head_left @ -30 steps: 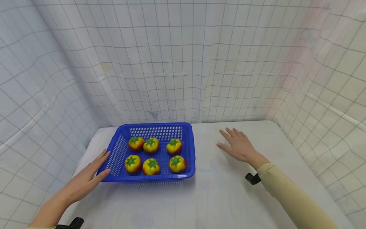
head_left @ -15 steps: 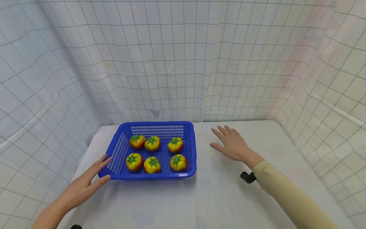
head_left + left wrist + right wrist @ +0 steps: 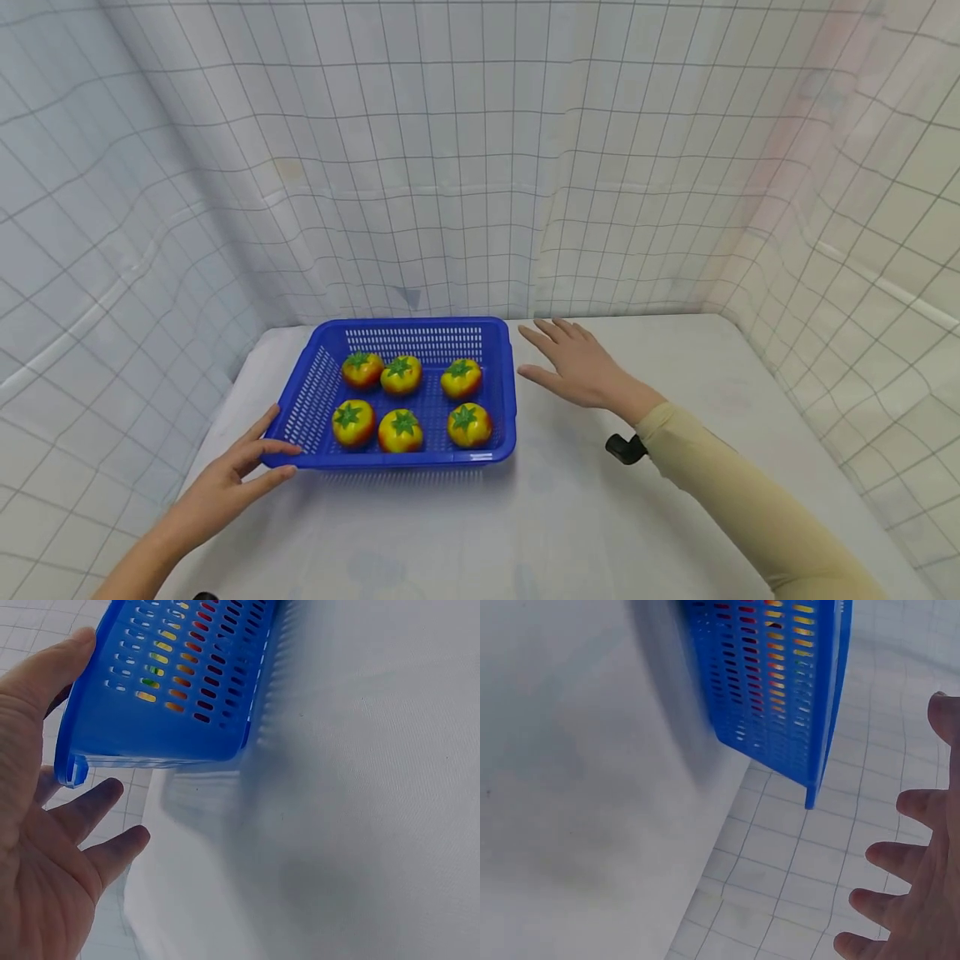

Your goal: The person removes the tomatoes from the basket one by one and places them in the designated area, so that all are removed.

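A blue plastic basket (image 3: 502, 392) with slotted walls stands on the white table. Several shiny yellow-and-red fruits with green leafy tops, such as this fruit (image 3: 401, 431), lie in two rows inside it. At the basket's near left corner my left hand (image 3: 217, 492) pinches the rim, thumb outside and index finger over the top. In the left wrist view, its other fingers (image 3: 86, 810) hang loose below the corner. My right hand (image 3: 581, 367) hovers right of the basket, fingers spread and apart from the rim. The right wrist view shows its fingers (image 3: 900, 862) holding nothing.
White table cloth (image 3: 420, 542) lies in front of the basket and extends to the right. Gridded white curtains (image 3: 450, 167) close in the back and both sides. A black wrist device (image 3: 626, 448) sits under the right wrist.
My right hand has moved left, closer to the basket's right side. My left index finger has come down over the near left rim. The basket and fruits keep their places.
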### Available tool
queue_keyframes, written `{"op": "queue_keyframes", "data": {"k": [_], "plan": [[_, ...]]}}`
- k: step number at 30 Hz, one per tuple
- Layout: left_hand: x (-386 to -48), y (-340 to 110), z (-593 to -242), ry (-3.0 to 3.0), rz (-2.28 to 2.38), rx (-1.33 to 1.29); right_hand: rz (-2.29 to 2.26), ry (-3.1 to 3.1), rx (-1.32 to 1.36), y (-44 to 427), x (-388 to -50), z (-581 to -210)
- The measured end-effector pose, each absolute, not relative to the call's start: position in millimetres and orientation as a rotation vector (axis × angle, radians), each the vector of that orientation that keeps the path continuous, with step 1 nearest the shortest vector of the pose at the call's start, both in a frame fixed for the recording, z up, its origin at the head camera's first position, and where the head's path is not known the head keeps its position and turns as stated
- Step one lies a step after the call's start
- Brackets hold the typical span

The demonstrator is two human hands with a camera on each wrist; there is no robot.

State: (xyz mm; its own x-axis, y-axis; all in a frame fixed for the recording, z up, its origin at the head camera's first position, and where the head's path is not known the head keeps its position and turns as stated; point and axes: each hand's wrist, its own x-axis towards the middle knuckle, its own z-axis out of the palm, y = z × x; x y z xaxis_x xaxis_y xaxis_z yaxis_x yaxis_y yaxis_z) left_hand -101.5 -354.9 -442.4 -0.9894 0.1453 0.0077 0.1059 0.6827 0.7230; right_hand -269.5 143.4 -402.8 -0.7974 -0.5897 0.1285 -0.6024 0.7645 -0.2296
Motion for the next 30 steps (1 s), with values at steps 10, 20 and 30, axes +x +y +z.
{"op": "queue_keyframes", "data": {"k": [10, 20, 30], "plan": [[-102, -349, -448, 2.834, 1.348, 0.197, 0.360, -2.889, 1.220, 95, -272, -381], [-102, -346, -456, 2.831, 1.449, 0.163, 0.548, -2.966, 1.480, 52, -272, -369], [-102, -341, -462, 2.799, 1.551, 0.148, 0.736, -3.068, 1.705, 19, -281, -367]]}}
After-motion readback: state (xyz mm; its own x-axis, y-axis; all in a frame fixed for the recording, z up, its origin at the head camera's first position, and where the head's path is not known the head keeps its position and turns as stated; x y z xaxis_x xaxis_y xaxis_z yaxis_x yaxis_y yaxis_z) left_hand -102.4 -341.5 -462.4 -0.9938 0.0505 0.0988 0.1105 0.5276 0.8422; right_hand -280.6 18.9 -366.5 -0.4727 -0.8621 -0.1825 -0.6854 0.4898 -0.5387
